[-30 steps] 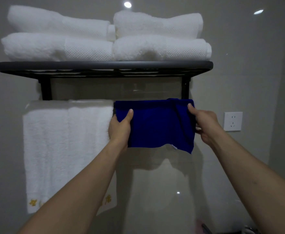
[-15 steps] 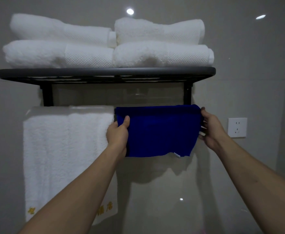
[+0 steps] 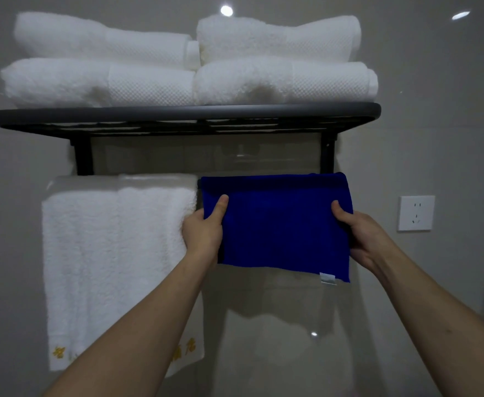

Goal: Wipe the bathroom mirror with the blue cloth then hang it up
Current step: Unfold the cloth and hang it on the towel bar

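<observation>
The blue cloth [image 3: 278, 224] hangs folded over the lower bar of a black wall rack [image 3: 186, 114], on the bar's right half. A small white tag shows at its bottom right corner. My left hand [image 3: 205, 232] pinches the cloth's left edge, thumb on the front. My right hand [image 3: 361, 236] grips the cloth's right edge, thumb on the front and fingers behind. No mirror is in view.
A white towel [image 3: 114, 265] with yellow embroidery hangs on the same bar, touching the cloth's left side. Several folded white towels [image 3: 189, 61] lie stacked on the rack's top shelf. A white wall socket [image 3: 415, 213] sits to the right on the glossy grey tiled wall.
My right hand has slid from the cloth's top right corner down to the middle of its right edge. The cloth now hangs flatter and lower on the right. My left hand has barely moved.
</observation>
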`<state>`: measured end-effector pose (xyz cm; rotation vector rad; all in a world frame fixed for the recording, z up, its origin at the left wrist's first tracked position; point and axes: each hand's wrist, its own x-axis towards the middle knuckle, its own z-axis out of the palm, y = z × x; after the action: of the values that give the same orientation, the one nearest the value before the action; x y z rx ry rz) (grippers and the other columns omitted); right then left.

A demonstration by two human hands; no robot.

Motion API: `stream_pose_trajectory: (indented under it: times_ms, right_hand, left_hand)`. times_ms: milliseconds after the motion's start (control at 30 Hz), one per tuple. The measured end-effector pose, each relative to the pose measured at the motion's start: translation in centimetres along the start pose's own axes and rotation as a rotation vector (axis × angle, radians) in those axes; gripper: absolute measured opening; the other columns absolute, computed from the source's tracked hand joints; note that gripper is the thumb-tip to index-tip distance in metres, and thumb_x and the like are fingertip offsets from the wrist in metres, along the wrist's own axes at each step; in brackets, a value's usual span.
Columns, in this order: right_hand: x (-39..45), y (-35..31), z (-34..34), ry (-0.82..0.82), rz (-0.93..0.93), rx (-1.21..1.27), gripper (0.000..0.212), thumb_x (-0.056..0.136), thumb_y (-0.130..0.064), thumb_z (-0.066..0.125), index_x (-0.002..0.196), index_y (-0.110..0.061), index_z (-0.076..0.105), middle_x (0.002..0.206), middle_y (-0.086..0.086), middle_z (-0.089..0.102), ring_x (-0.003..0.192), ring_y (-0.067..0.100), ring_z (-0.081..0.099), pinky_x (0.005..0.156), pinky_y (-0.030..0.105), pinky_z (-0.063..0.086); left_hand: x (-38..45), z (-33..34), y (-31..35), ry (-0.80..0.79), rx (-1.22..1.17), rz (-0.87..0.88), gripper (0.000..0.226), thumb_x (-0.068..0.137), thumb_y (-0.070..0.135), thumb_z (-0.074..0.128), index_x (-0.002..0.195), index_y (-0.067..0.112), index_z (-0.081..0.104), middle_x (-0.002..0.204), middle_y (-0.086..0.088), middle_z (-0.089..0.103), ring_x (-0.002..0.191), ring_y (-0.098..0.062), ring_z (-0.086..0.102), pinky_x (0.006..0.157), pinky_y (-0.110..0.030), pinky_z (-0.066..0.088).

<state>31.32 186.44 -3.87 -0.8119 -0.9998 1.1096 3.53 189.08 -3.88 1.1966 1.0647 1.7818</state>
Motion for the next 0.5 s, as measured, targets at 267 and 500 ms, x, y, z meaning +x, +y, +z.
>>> stream_pose_trajectory:
  times_ms: [267, 500]
  right_hand:
    - [-0.7, 0.4, 0.1, 0.036, -0.072, 0.017, 0.042, 0.089, -0.033, 0.075, 0.123, -0.009, 0.068, 0.114, 0.009, 0.078, 0.099, 0.027, 0.076, 0.079, 0.043, 0.062]
    - [-1.2, 0.6, -0.7, -0.088, 0.067, 0.407, 0.049, 0.104, -0.059, 0.042, 0.102, -0.019, 0.071, 0.101, 0.001, 0.076, 0.092, 0.024, 0.074, 0.084, 0.046, 0.058]
  left_hand:
    - [-0.5, -0.6, -0.3, -0.094, -0.172, -0.059, 0.056, 0.09, 0.068, 0.051, 0.108, 0.02, 0.073, 0.1, -0.004, 0.077, 0.091, -0.029, 0.074, 0.081, -0.055, 0.06]
    - [-1.1, -2.1, -0.3, -0.159, -0.367, -0.319, 0.018, 0.088, 0.02, 0.043, 0.076, 0.02, 0.057, 0.079, 0.003, 0.065, 0.084, -0.021, 0.061, 0.079, -0.043, 0.053]
